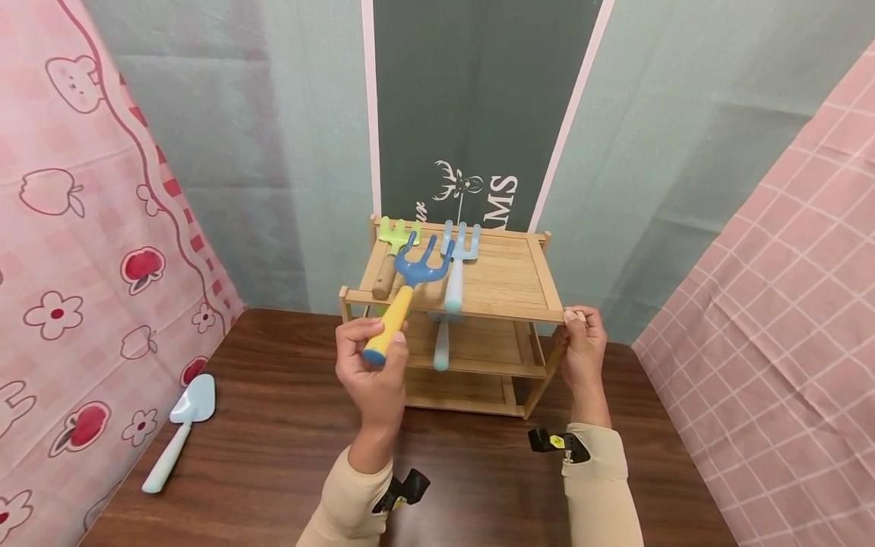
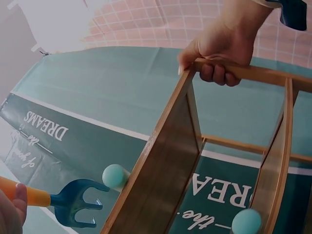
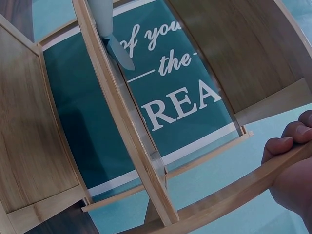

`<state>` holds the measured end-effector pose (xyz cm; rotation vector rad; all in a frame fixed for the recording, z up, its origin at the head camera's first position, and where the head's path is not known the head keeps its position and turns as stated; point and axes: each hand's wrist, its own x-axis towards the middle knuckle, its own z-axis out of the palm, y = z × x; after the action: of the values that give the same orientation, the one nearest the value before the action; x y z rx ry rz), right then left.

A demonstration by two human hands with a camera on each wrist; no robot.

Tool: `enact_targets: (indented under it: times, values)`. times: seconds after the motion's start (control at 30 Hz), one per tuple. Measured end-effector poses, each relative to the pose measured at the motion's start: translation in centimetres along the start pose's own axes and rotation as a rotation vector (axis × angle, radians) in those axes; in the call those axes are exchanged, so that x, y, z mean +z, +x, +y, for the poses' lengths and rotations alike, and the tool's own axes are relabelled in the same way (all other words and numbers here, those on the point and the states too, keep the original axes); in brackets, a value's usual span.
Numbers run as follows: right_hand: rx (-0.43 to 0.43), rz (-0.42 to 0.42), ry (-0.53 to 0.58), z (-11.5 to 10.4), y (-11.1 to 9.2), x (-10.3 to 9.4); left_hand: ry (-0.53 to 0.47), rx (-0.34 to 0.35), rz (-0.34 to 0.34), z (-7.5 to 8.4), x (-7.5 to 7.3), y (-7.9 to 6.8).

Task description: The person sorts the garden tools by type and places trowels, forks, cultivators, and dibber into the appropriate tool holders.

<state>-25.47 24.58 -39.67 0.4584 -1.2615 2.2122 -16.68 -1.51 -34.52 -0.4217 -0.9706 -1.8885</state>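
In the head view my left hand [image 1: 374,376] holds a toy garden fork [image 1: 391,323] by its yellow handle, its blue tines raised over the top tier of a wooden three-tier shelf [image 1: 509,266]. My right hand [image 1: 584,346] grips the shelf's front right corner; the right wrist view shows its fingers [image 3: 295,134] curled over the side rail. A green hand rake [image 1: 399,237] with a wooden handle and a light blue fork [image 1: 454,285] lie on the top tier. A tool with a pale blue handle [image 1: 442,346] rests on the middle tier, its head mostly hidden.
A light blue trowel [image 1: 194,399] lies on the dark wooden table [image 1: 273,471] at the left. Pink patterned cloth [image 1: 75,251] hangs on the left and pink checked cloth [image 1: 772,304] on the right. A green curtain [image 1: 472,91] with lettering stands behind the shelf.
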Motion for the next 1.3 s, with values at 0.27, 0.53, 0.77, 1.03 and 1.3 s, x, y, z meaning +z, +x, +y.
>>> enact_targets:
  times: [0.27,0.53,0.77,1.03,1.3]
  values:
    - [0.000,0.024,-0.002,-0.1,0.0,0.1,-0.020,-0.015,-0.030,-0.6,1.3,-0.4]
    - [0.007,0.008,-0.018,-0.1,-0.1,0.0,-0.014,-0.033,-0.068,-0.9,2.2,-1.1]
    - [0.013,0.020,-0.003,-0.2,0.0,0.1,-0.029,-0.068,-0.093,-1.1,3.3,-2.0]
    - [0.025,0.033,0.007,-0.2,0.0,0.0,-0.039,-0.086,-0.121,-1.8,4.6,-2.7]
    - [0.027,0.027,0.023,-0.2,0.0,0.0,-0.029,-0.154,-0.137,-3.2,5.9,-3.1]
